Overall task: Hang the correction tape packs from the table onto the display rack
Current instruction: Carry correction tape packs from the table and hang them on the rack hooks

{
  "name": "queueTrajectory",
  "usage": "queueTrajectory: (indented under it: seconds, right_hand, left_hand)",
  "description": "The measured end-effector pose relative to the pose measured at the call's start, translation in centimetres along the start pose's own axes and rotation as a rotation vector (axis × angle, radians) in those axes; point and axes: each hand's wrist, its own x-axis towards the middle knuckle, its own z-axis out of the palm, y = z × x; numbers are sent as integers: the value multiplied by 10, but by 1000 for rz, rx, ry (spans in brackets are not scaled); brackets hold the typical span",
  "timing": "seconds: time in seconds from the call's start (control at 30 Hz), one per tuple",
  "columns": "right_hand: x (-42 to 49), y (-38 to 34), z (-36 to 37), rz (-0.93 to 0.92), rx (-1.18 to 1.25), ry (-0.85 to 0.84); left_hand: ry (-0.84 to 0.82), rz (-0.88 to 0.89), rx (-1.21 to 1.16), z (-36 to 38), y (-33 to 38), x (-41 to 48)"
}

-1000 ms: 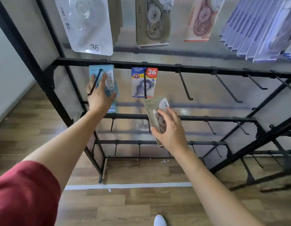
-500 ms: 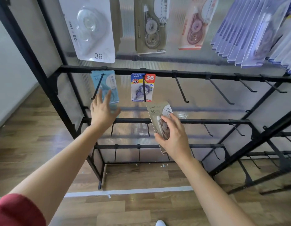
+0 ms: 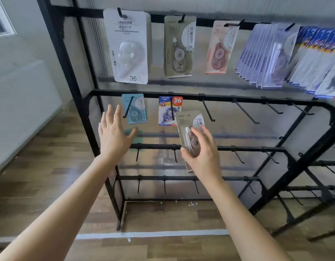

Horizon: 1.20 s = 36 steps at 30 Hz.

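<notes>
Gripping the beige correction tape pack (image 3: 188, 127) by its lower half, fingers (image 3: 200, 133) clamped on its edges, the right hand (image 3: 202, 155) leaves the top hang-hole free for the empty hook (image 3: 207, 111) to its right, while the left hand (image 3: 114, 134) hovers near the hung blue pack (image 3: 135, 109), fingers spread and holding nothing.

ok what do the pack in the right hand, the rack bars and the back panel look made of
The pack in the right hand: printed beige card with a clear glossy plastic blister; the tape wheel shows through. Rack bars: probably metal, matte black coat, thin rigid hooks. Back panel: likely translucent ribbed plastic; fine vertical lines, hazy shapes behind.
</notes>
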Motion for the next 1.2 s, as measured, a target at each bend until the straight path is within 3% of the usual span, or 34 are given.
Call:
queueTrajectory:
  seconds: [0.23, 0.83, 1.2]
  right_hand:
    - [41, -18, -13, -83, 45, 54]
    - [191, -64, -25, -308, -39, 232]
    - [214, -65, -1, -279, -151, 221]
  left_hand:
    - [-58, 32, 55, 5, 13, 21]
    - [13, -29, 226, 41, 13, 71]
    - [62, -21, 233, 46, 9, 70]
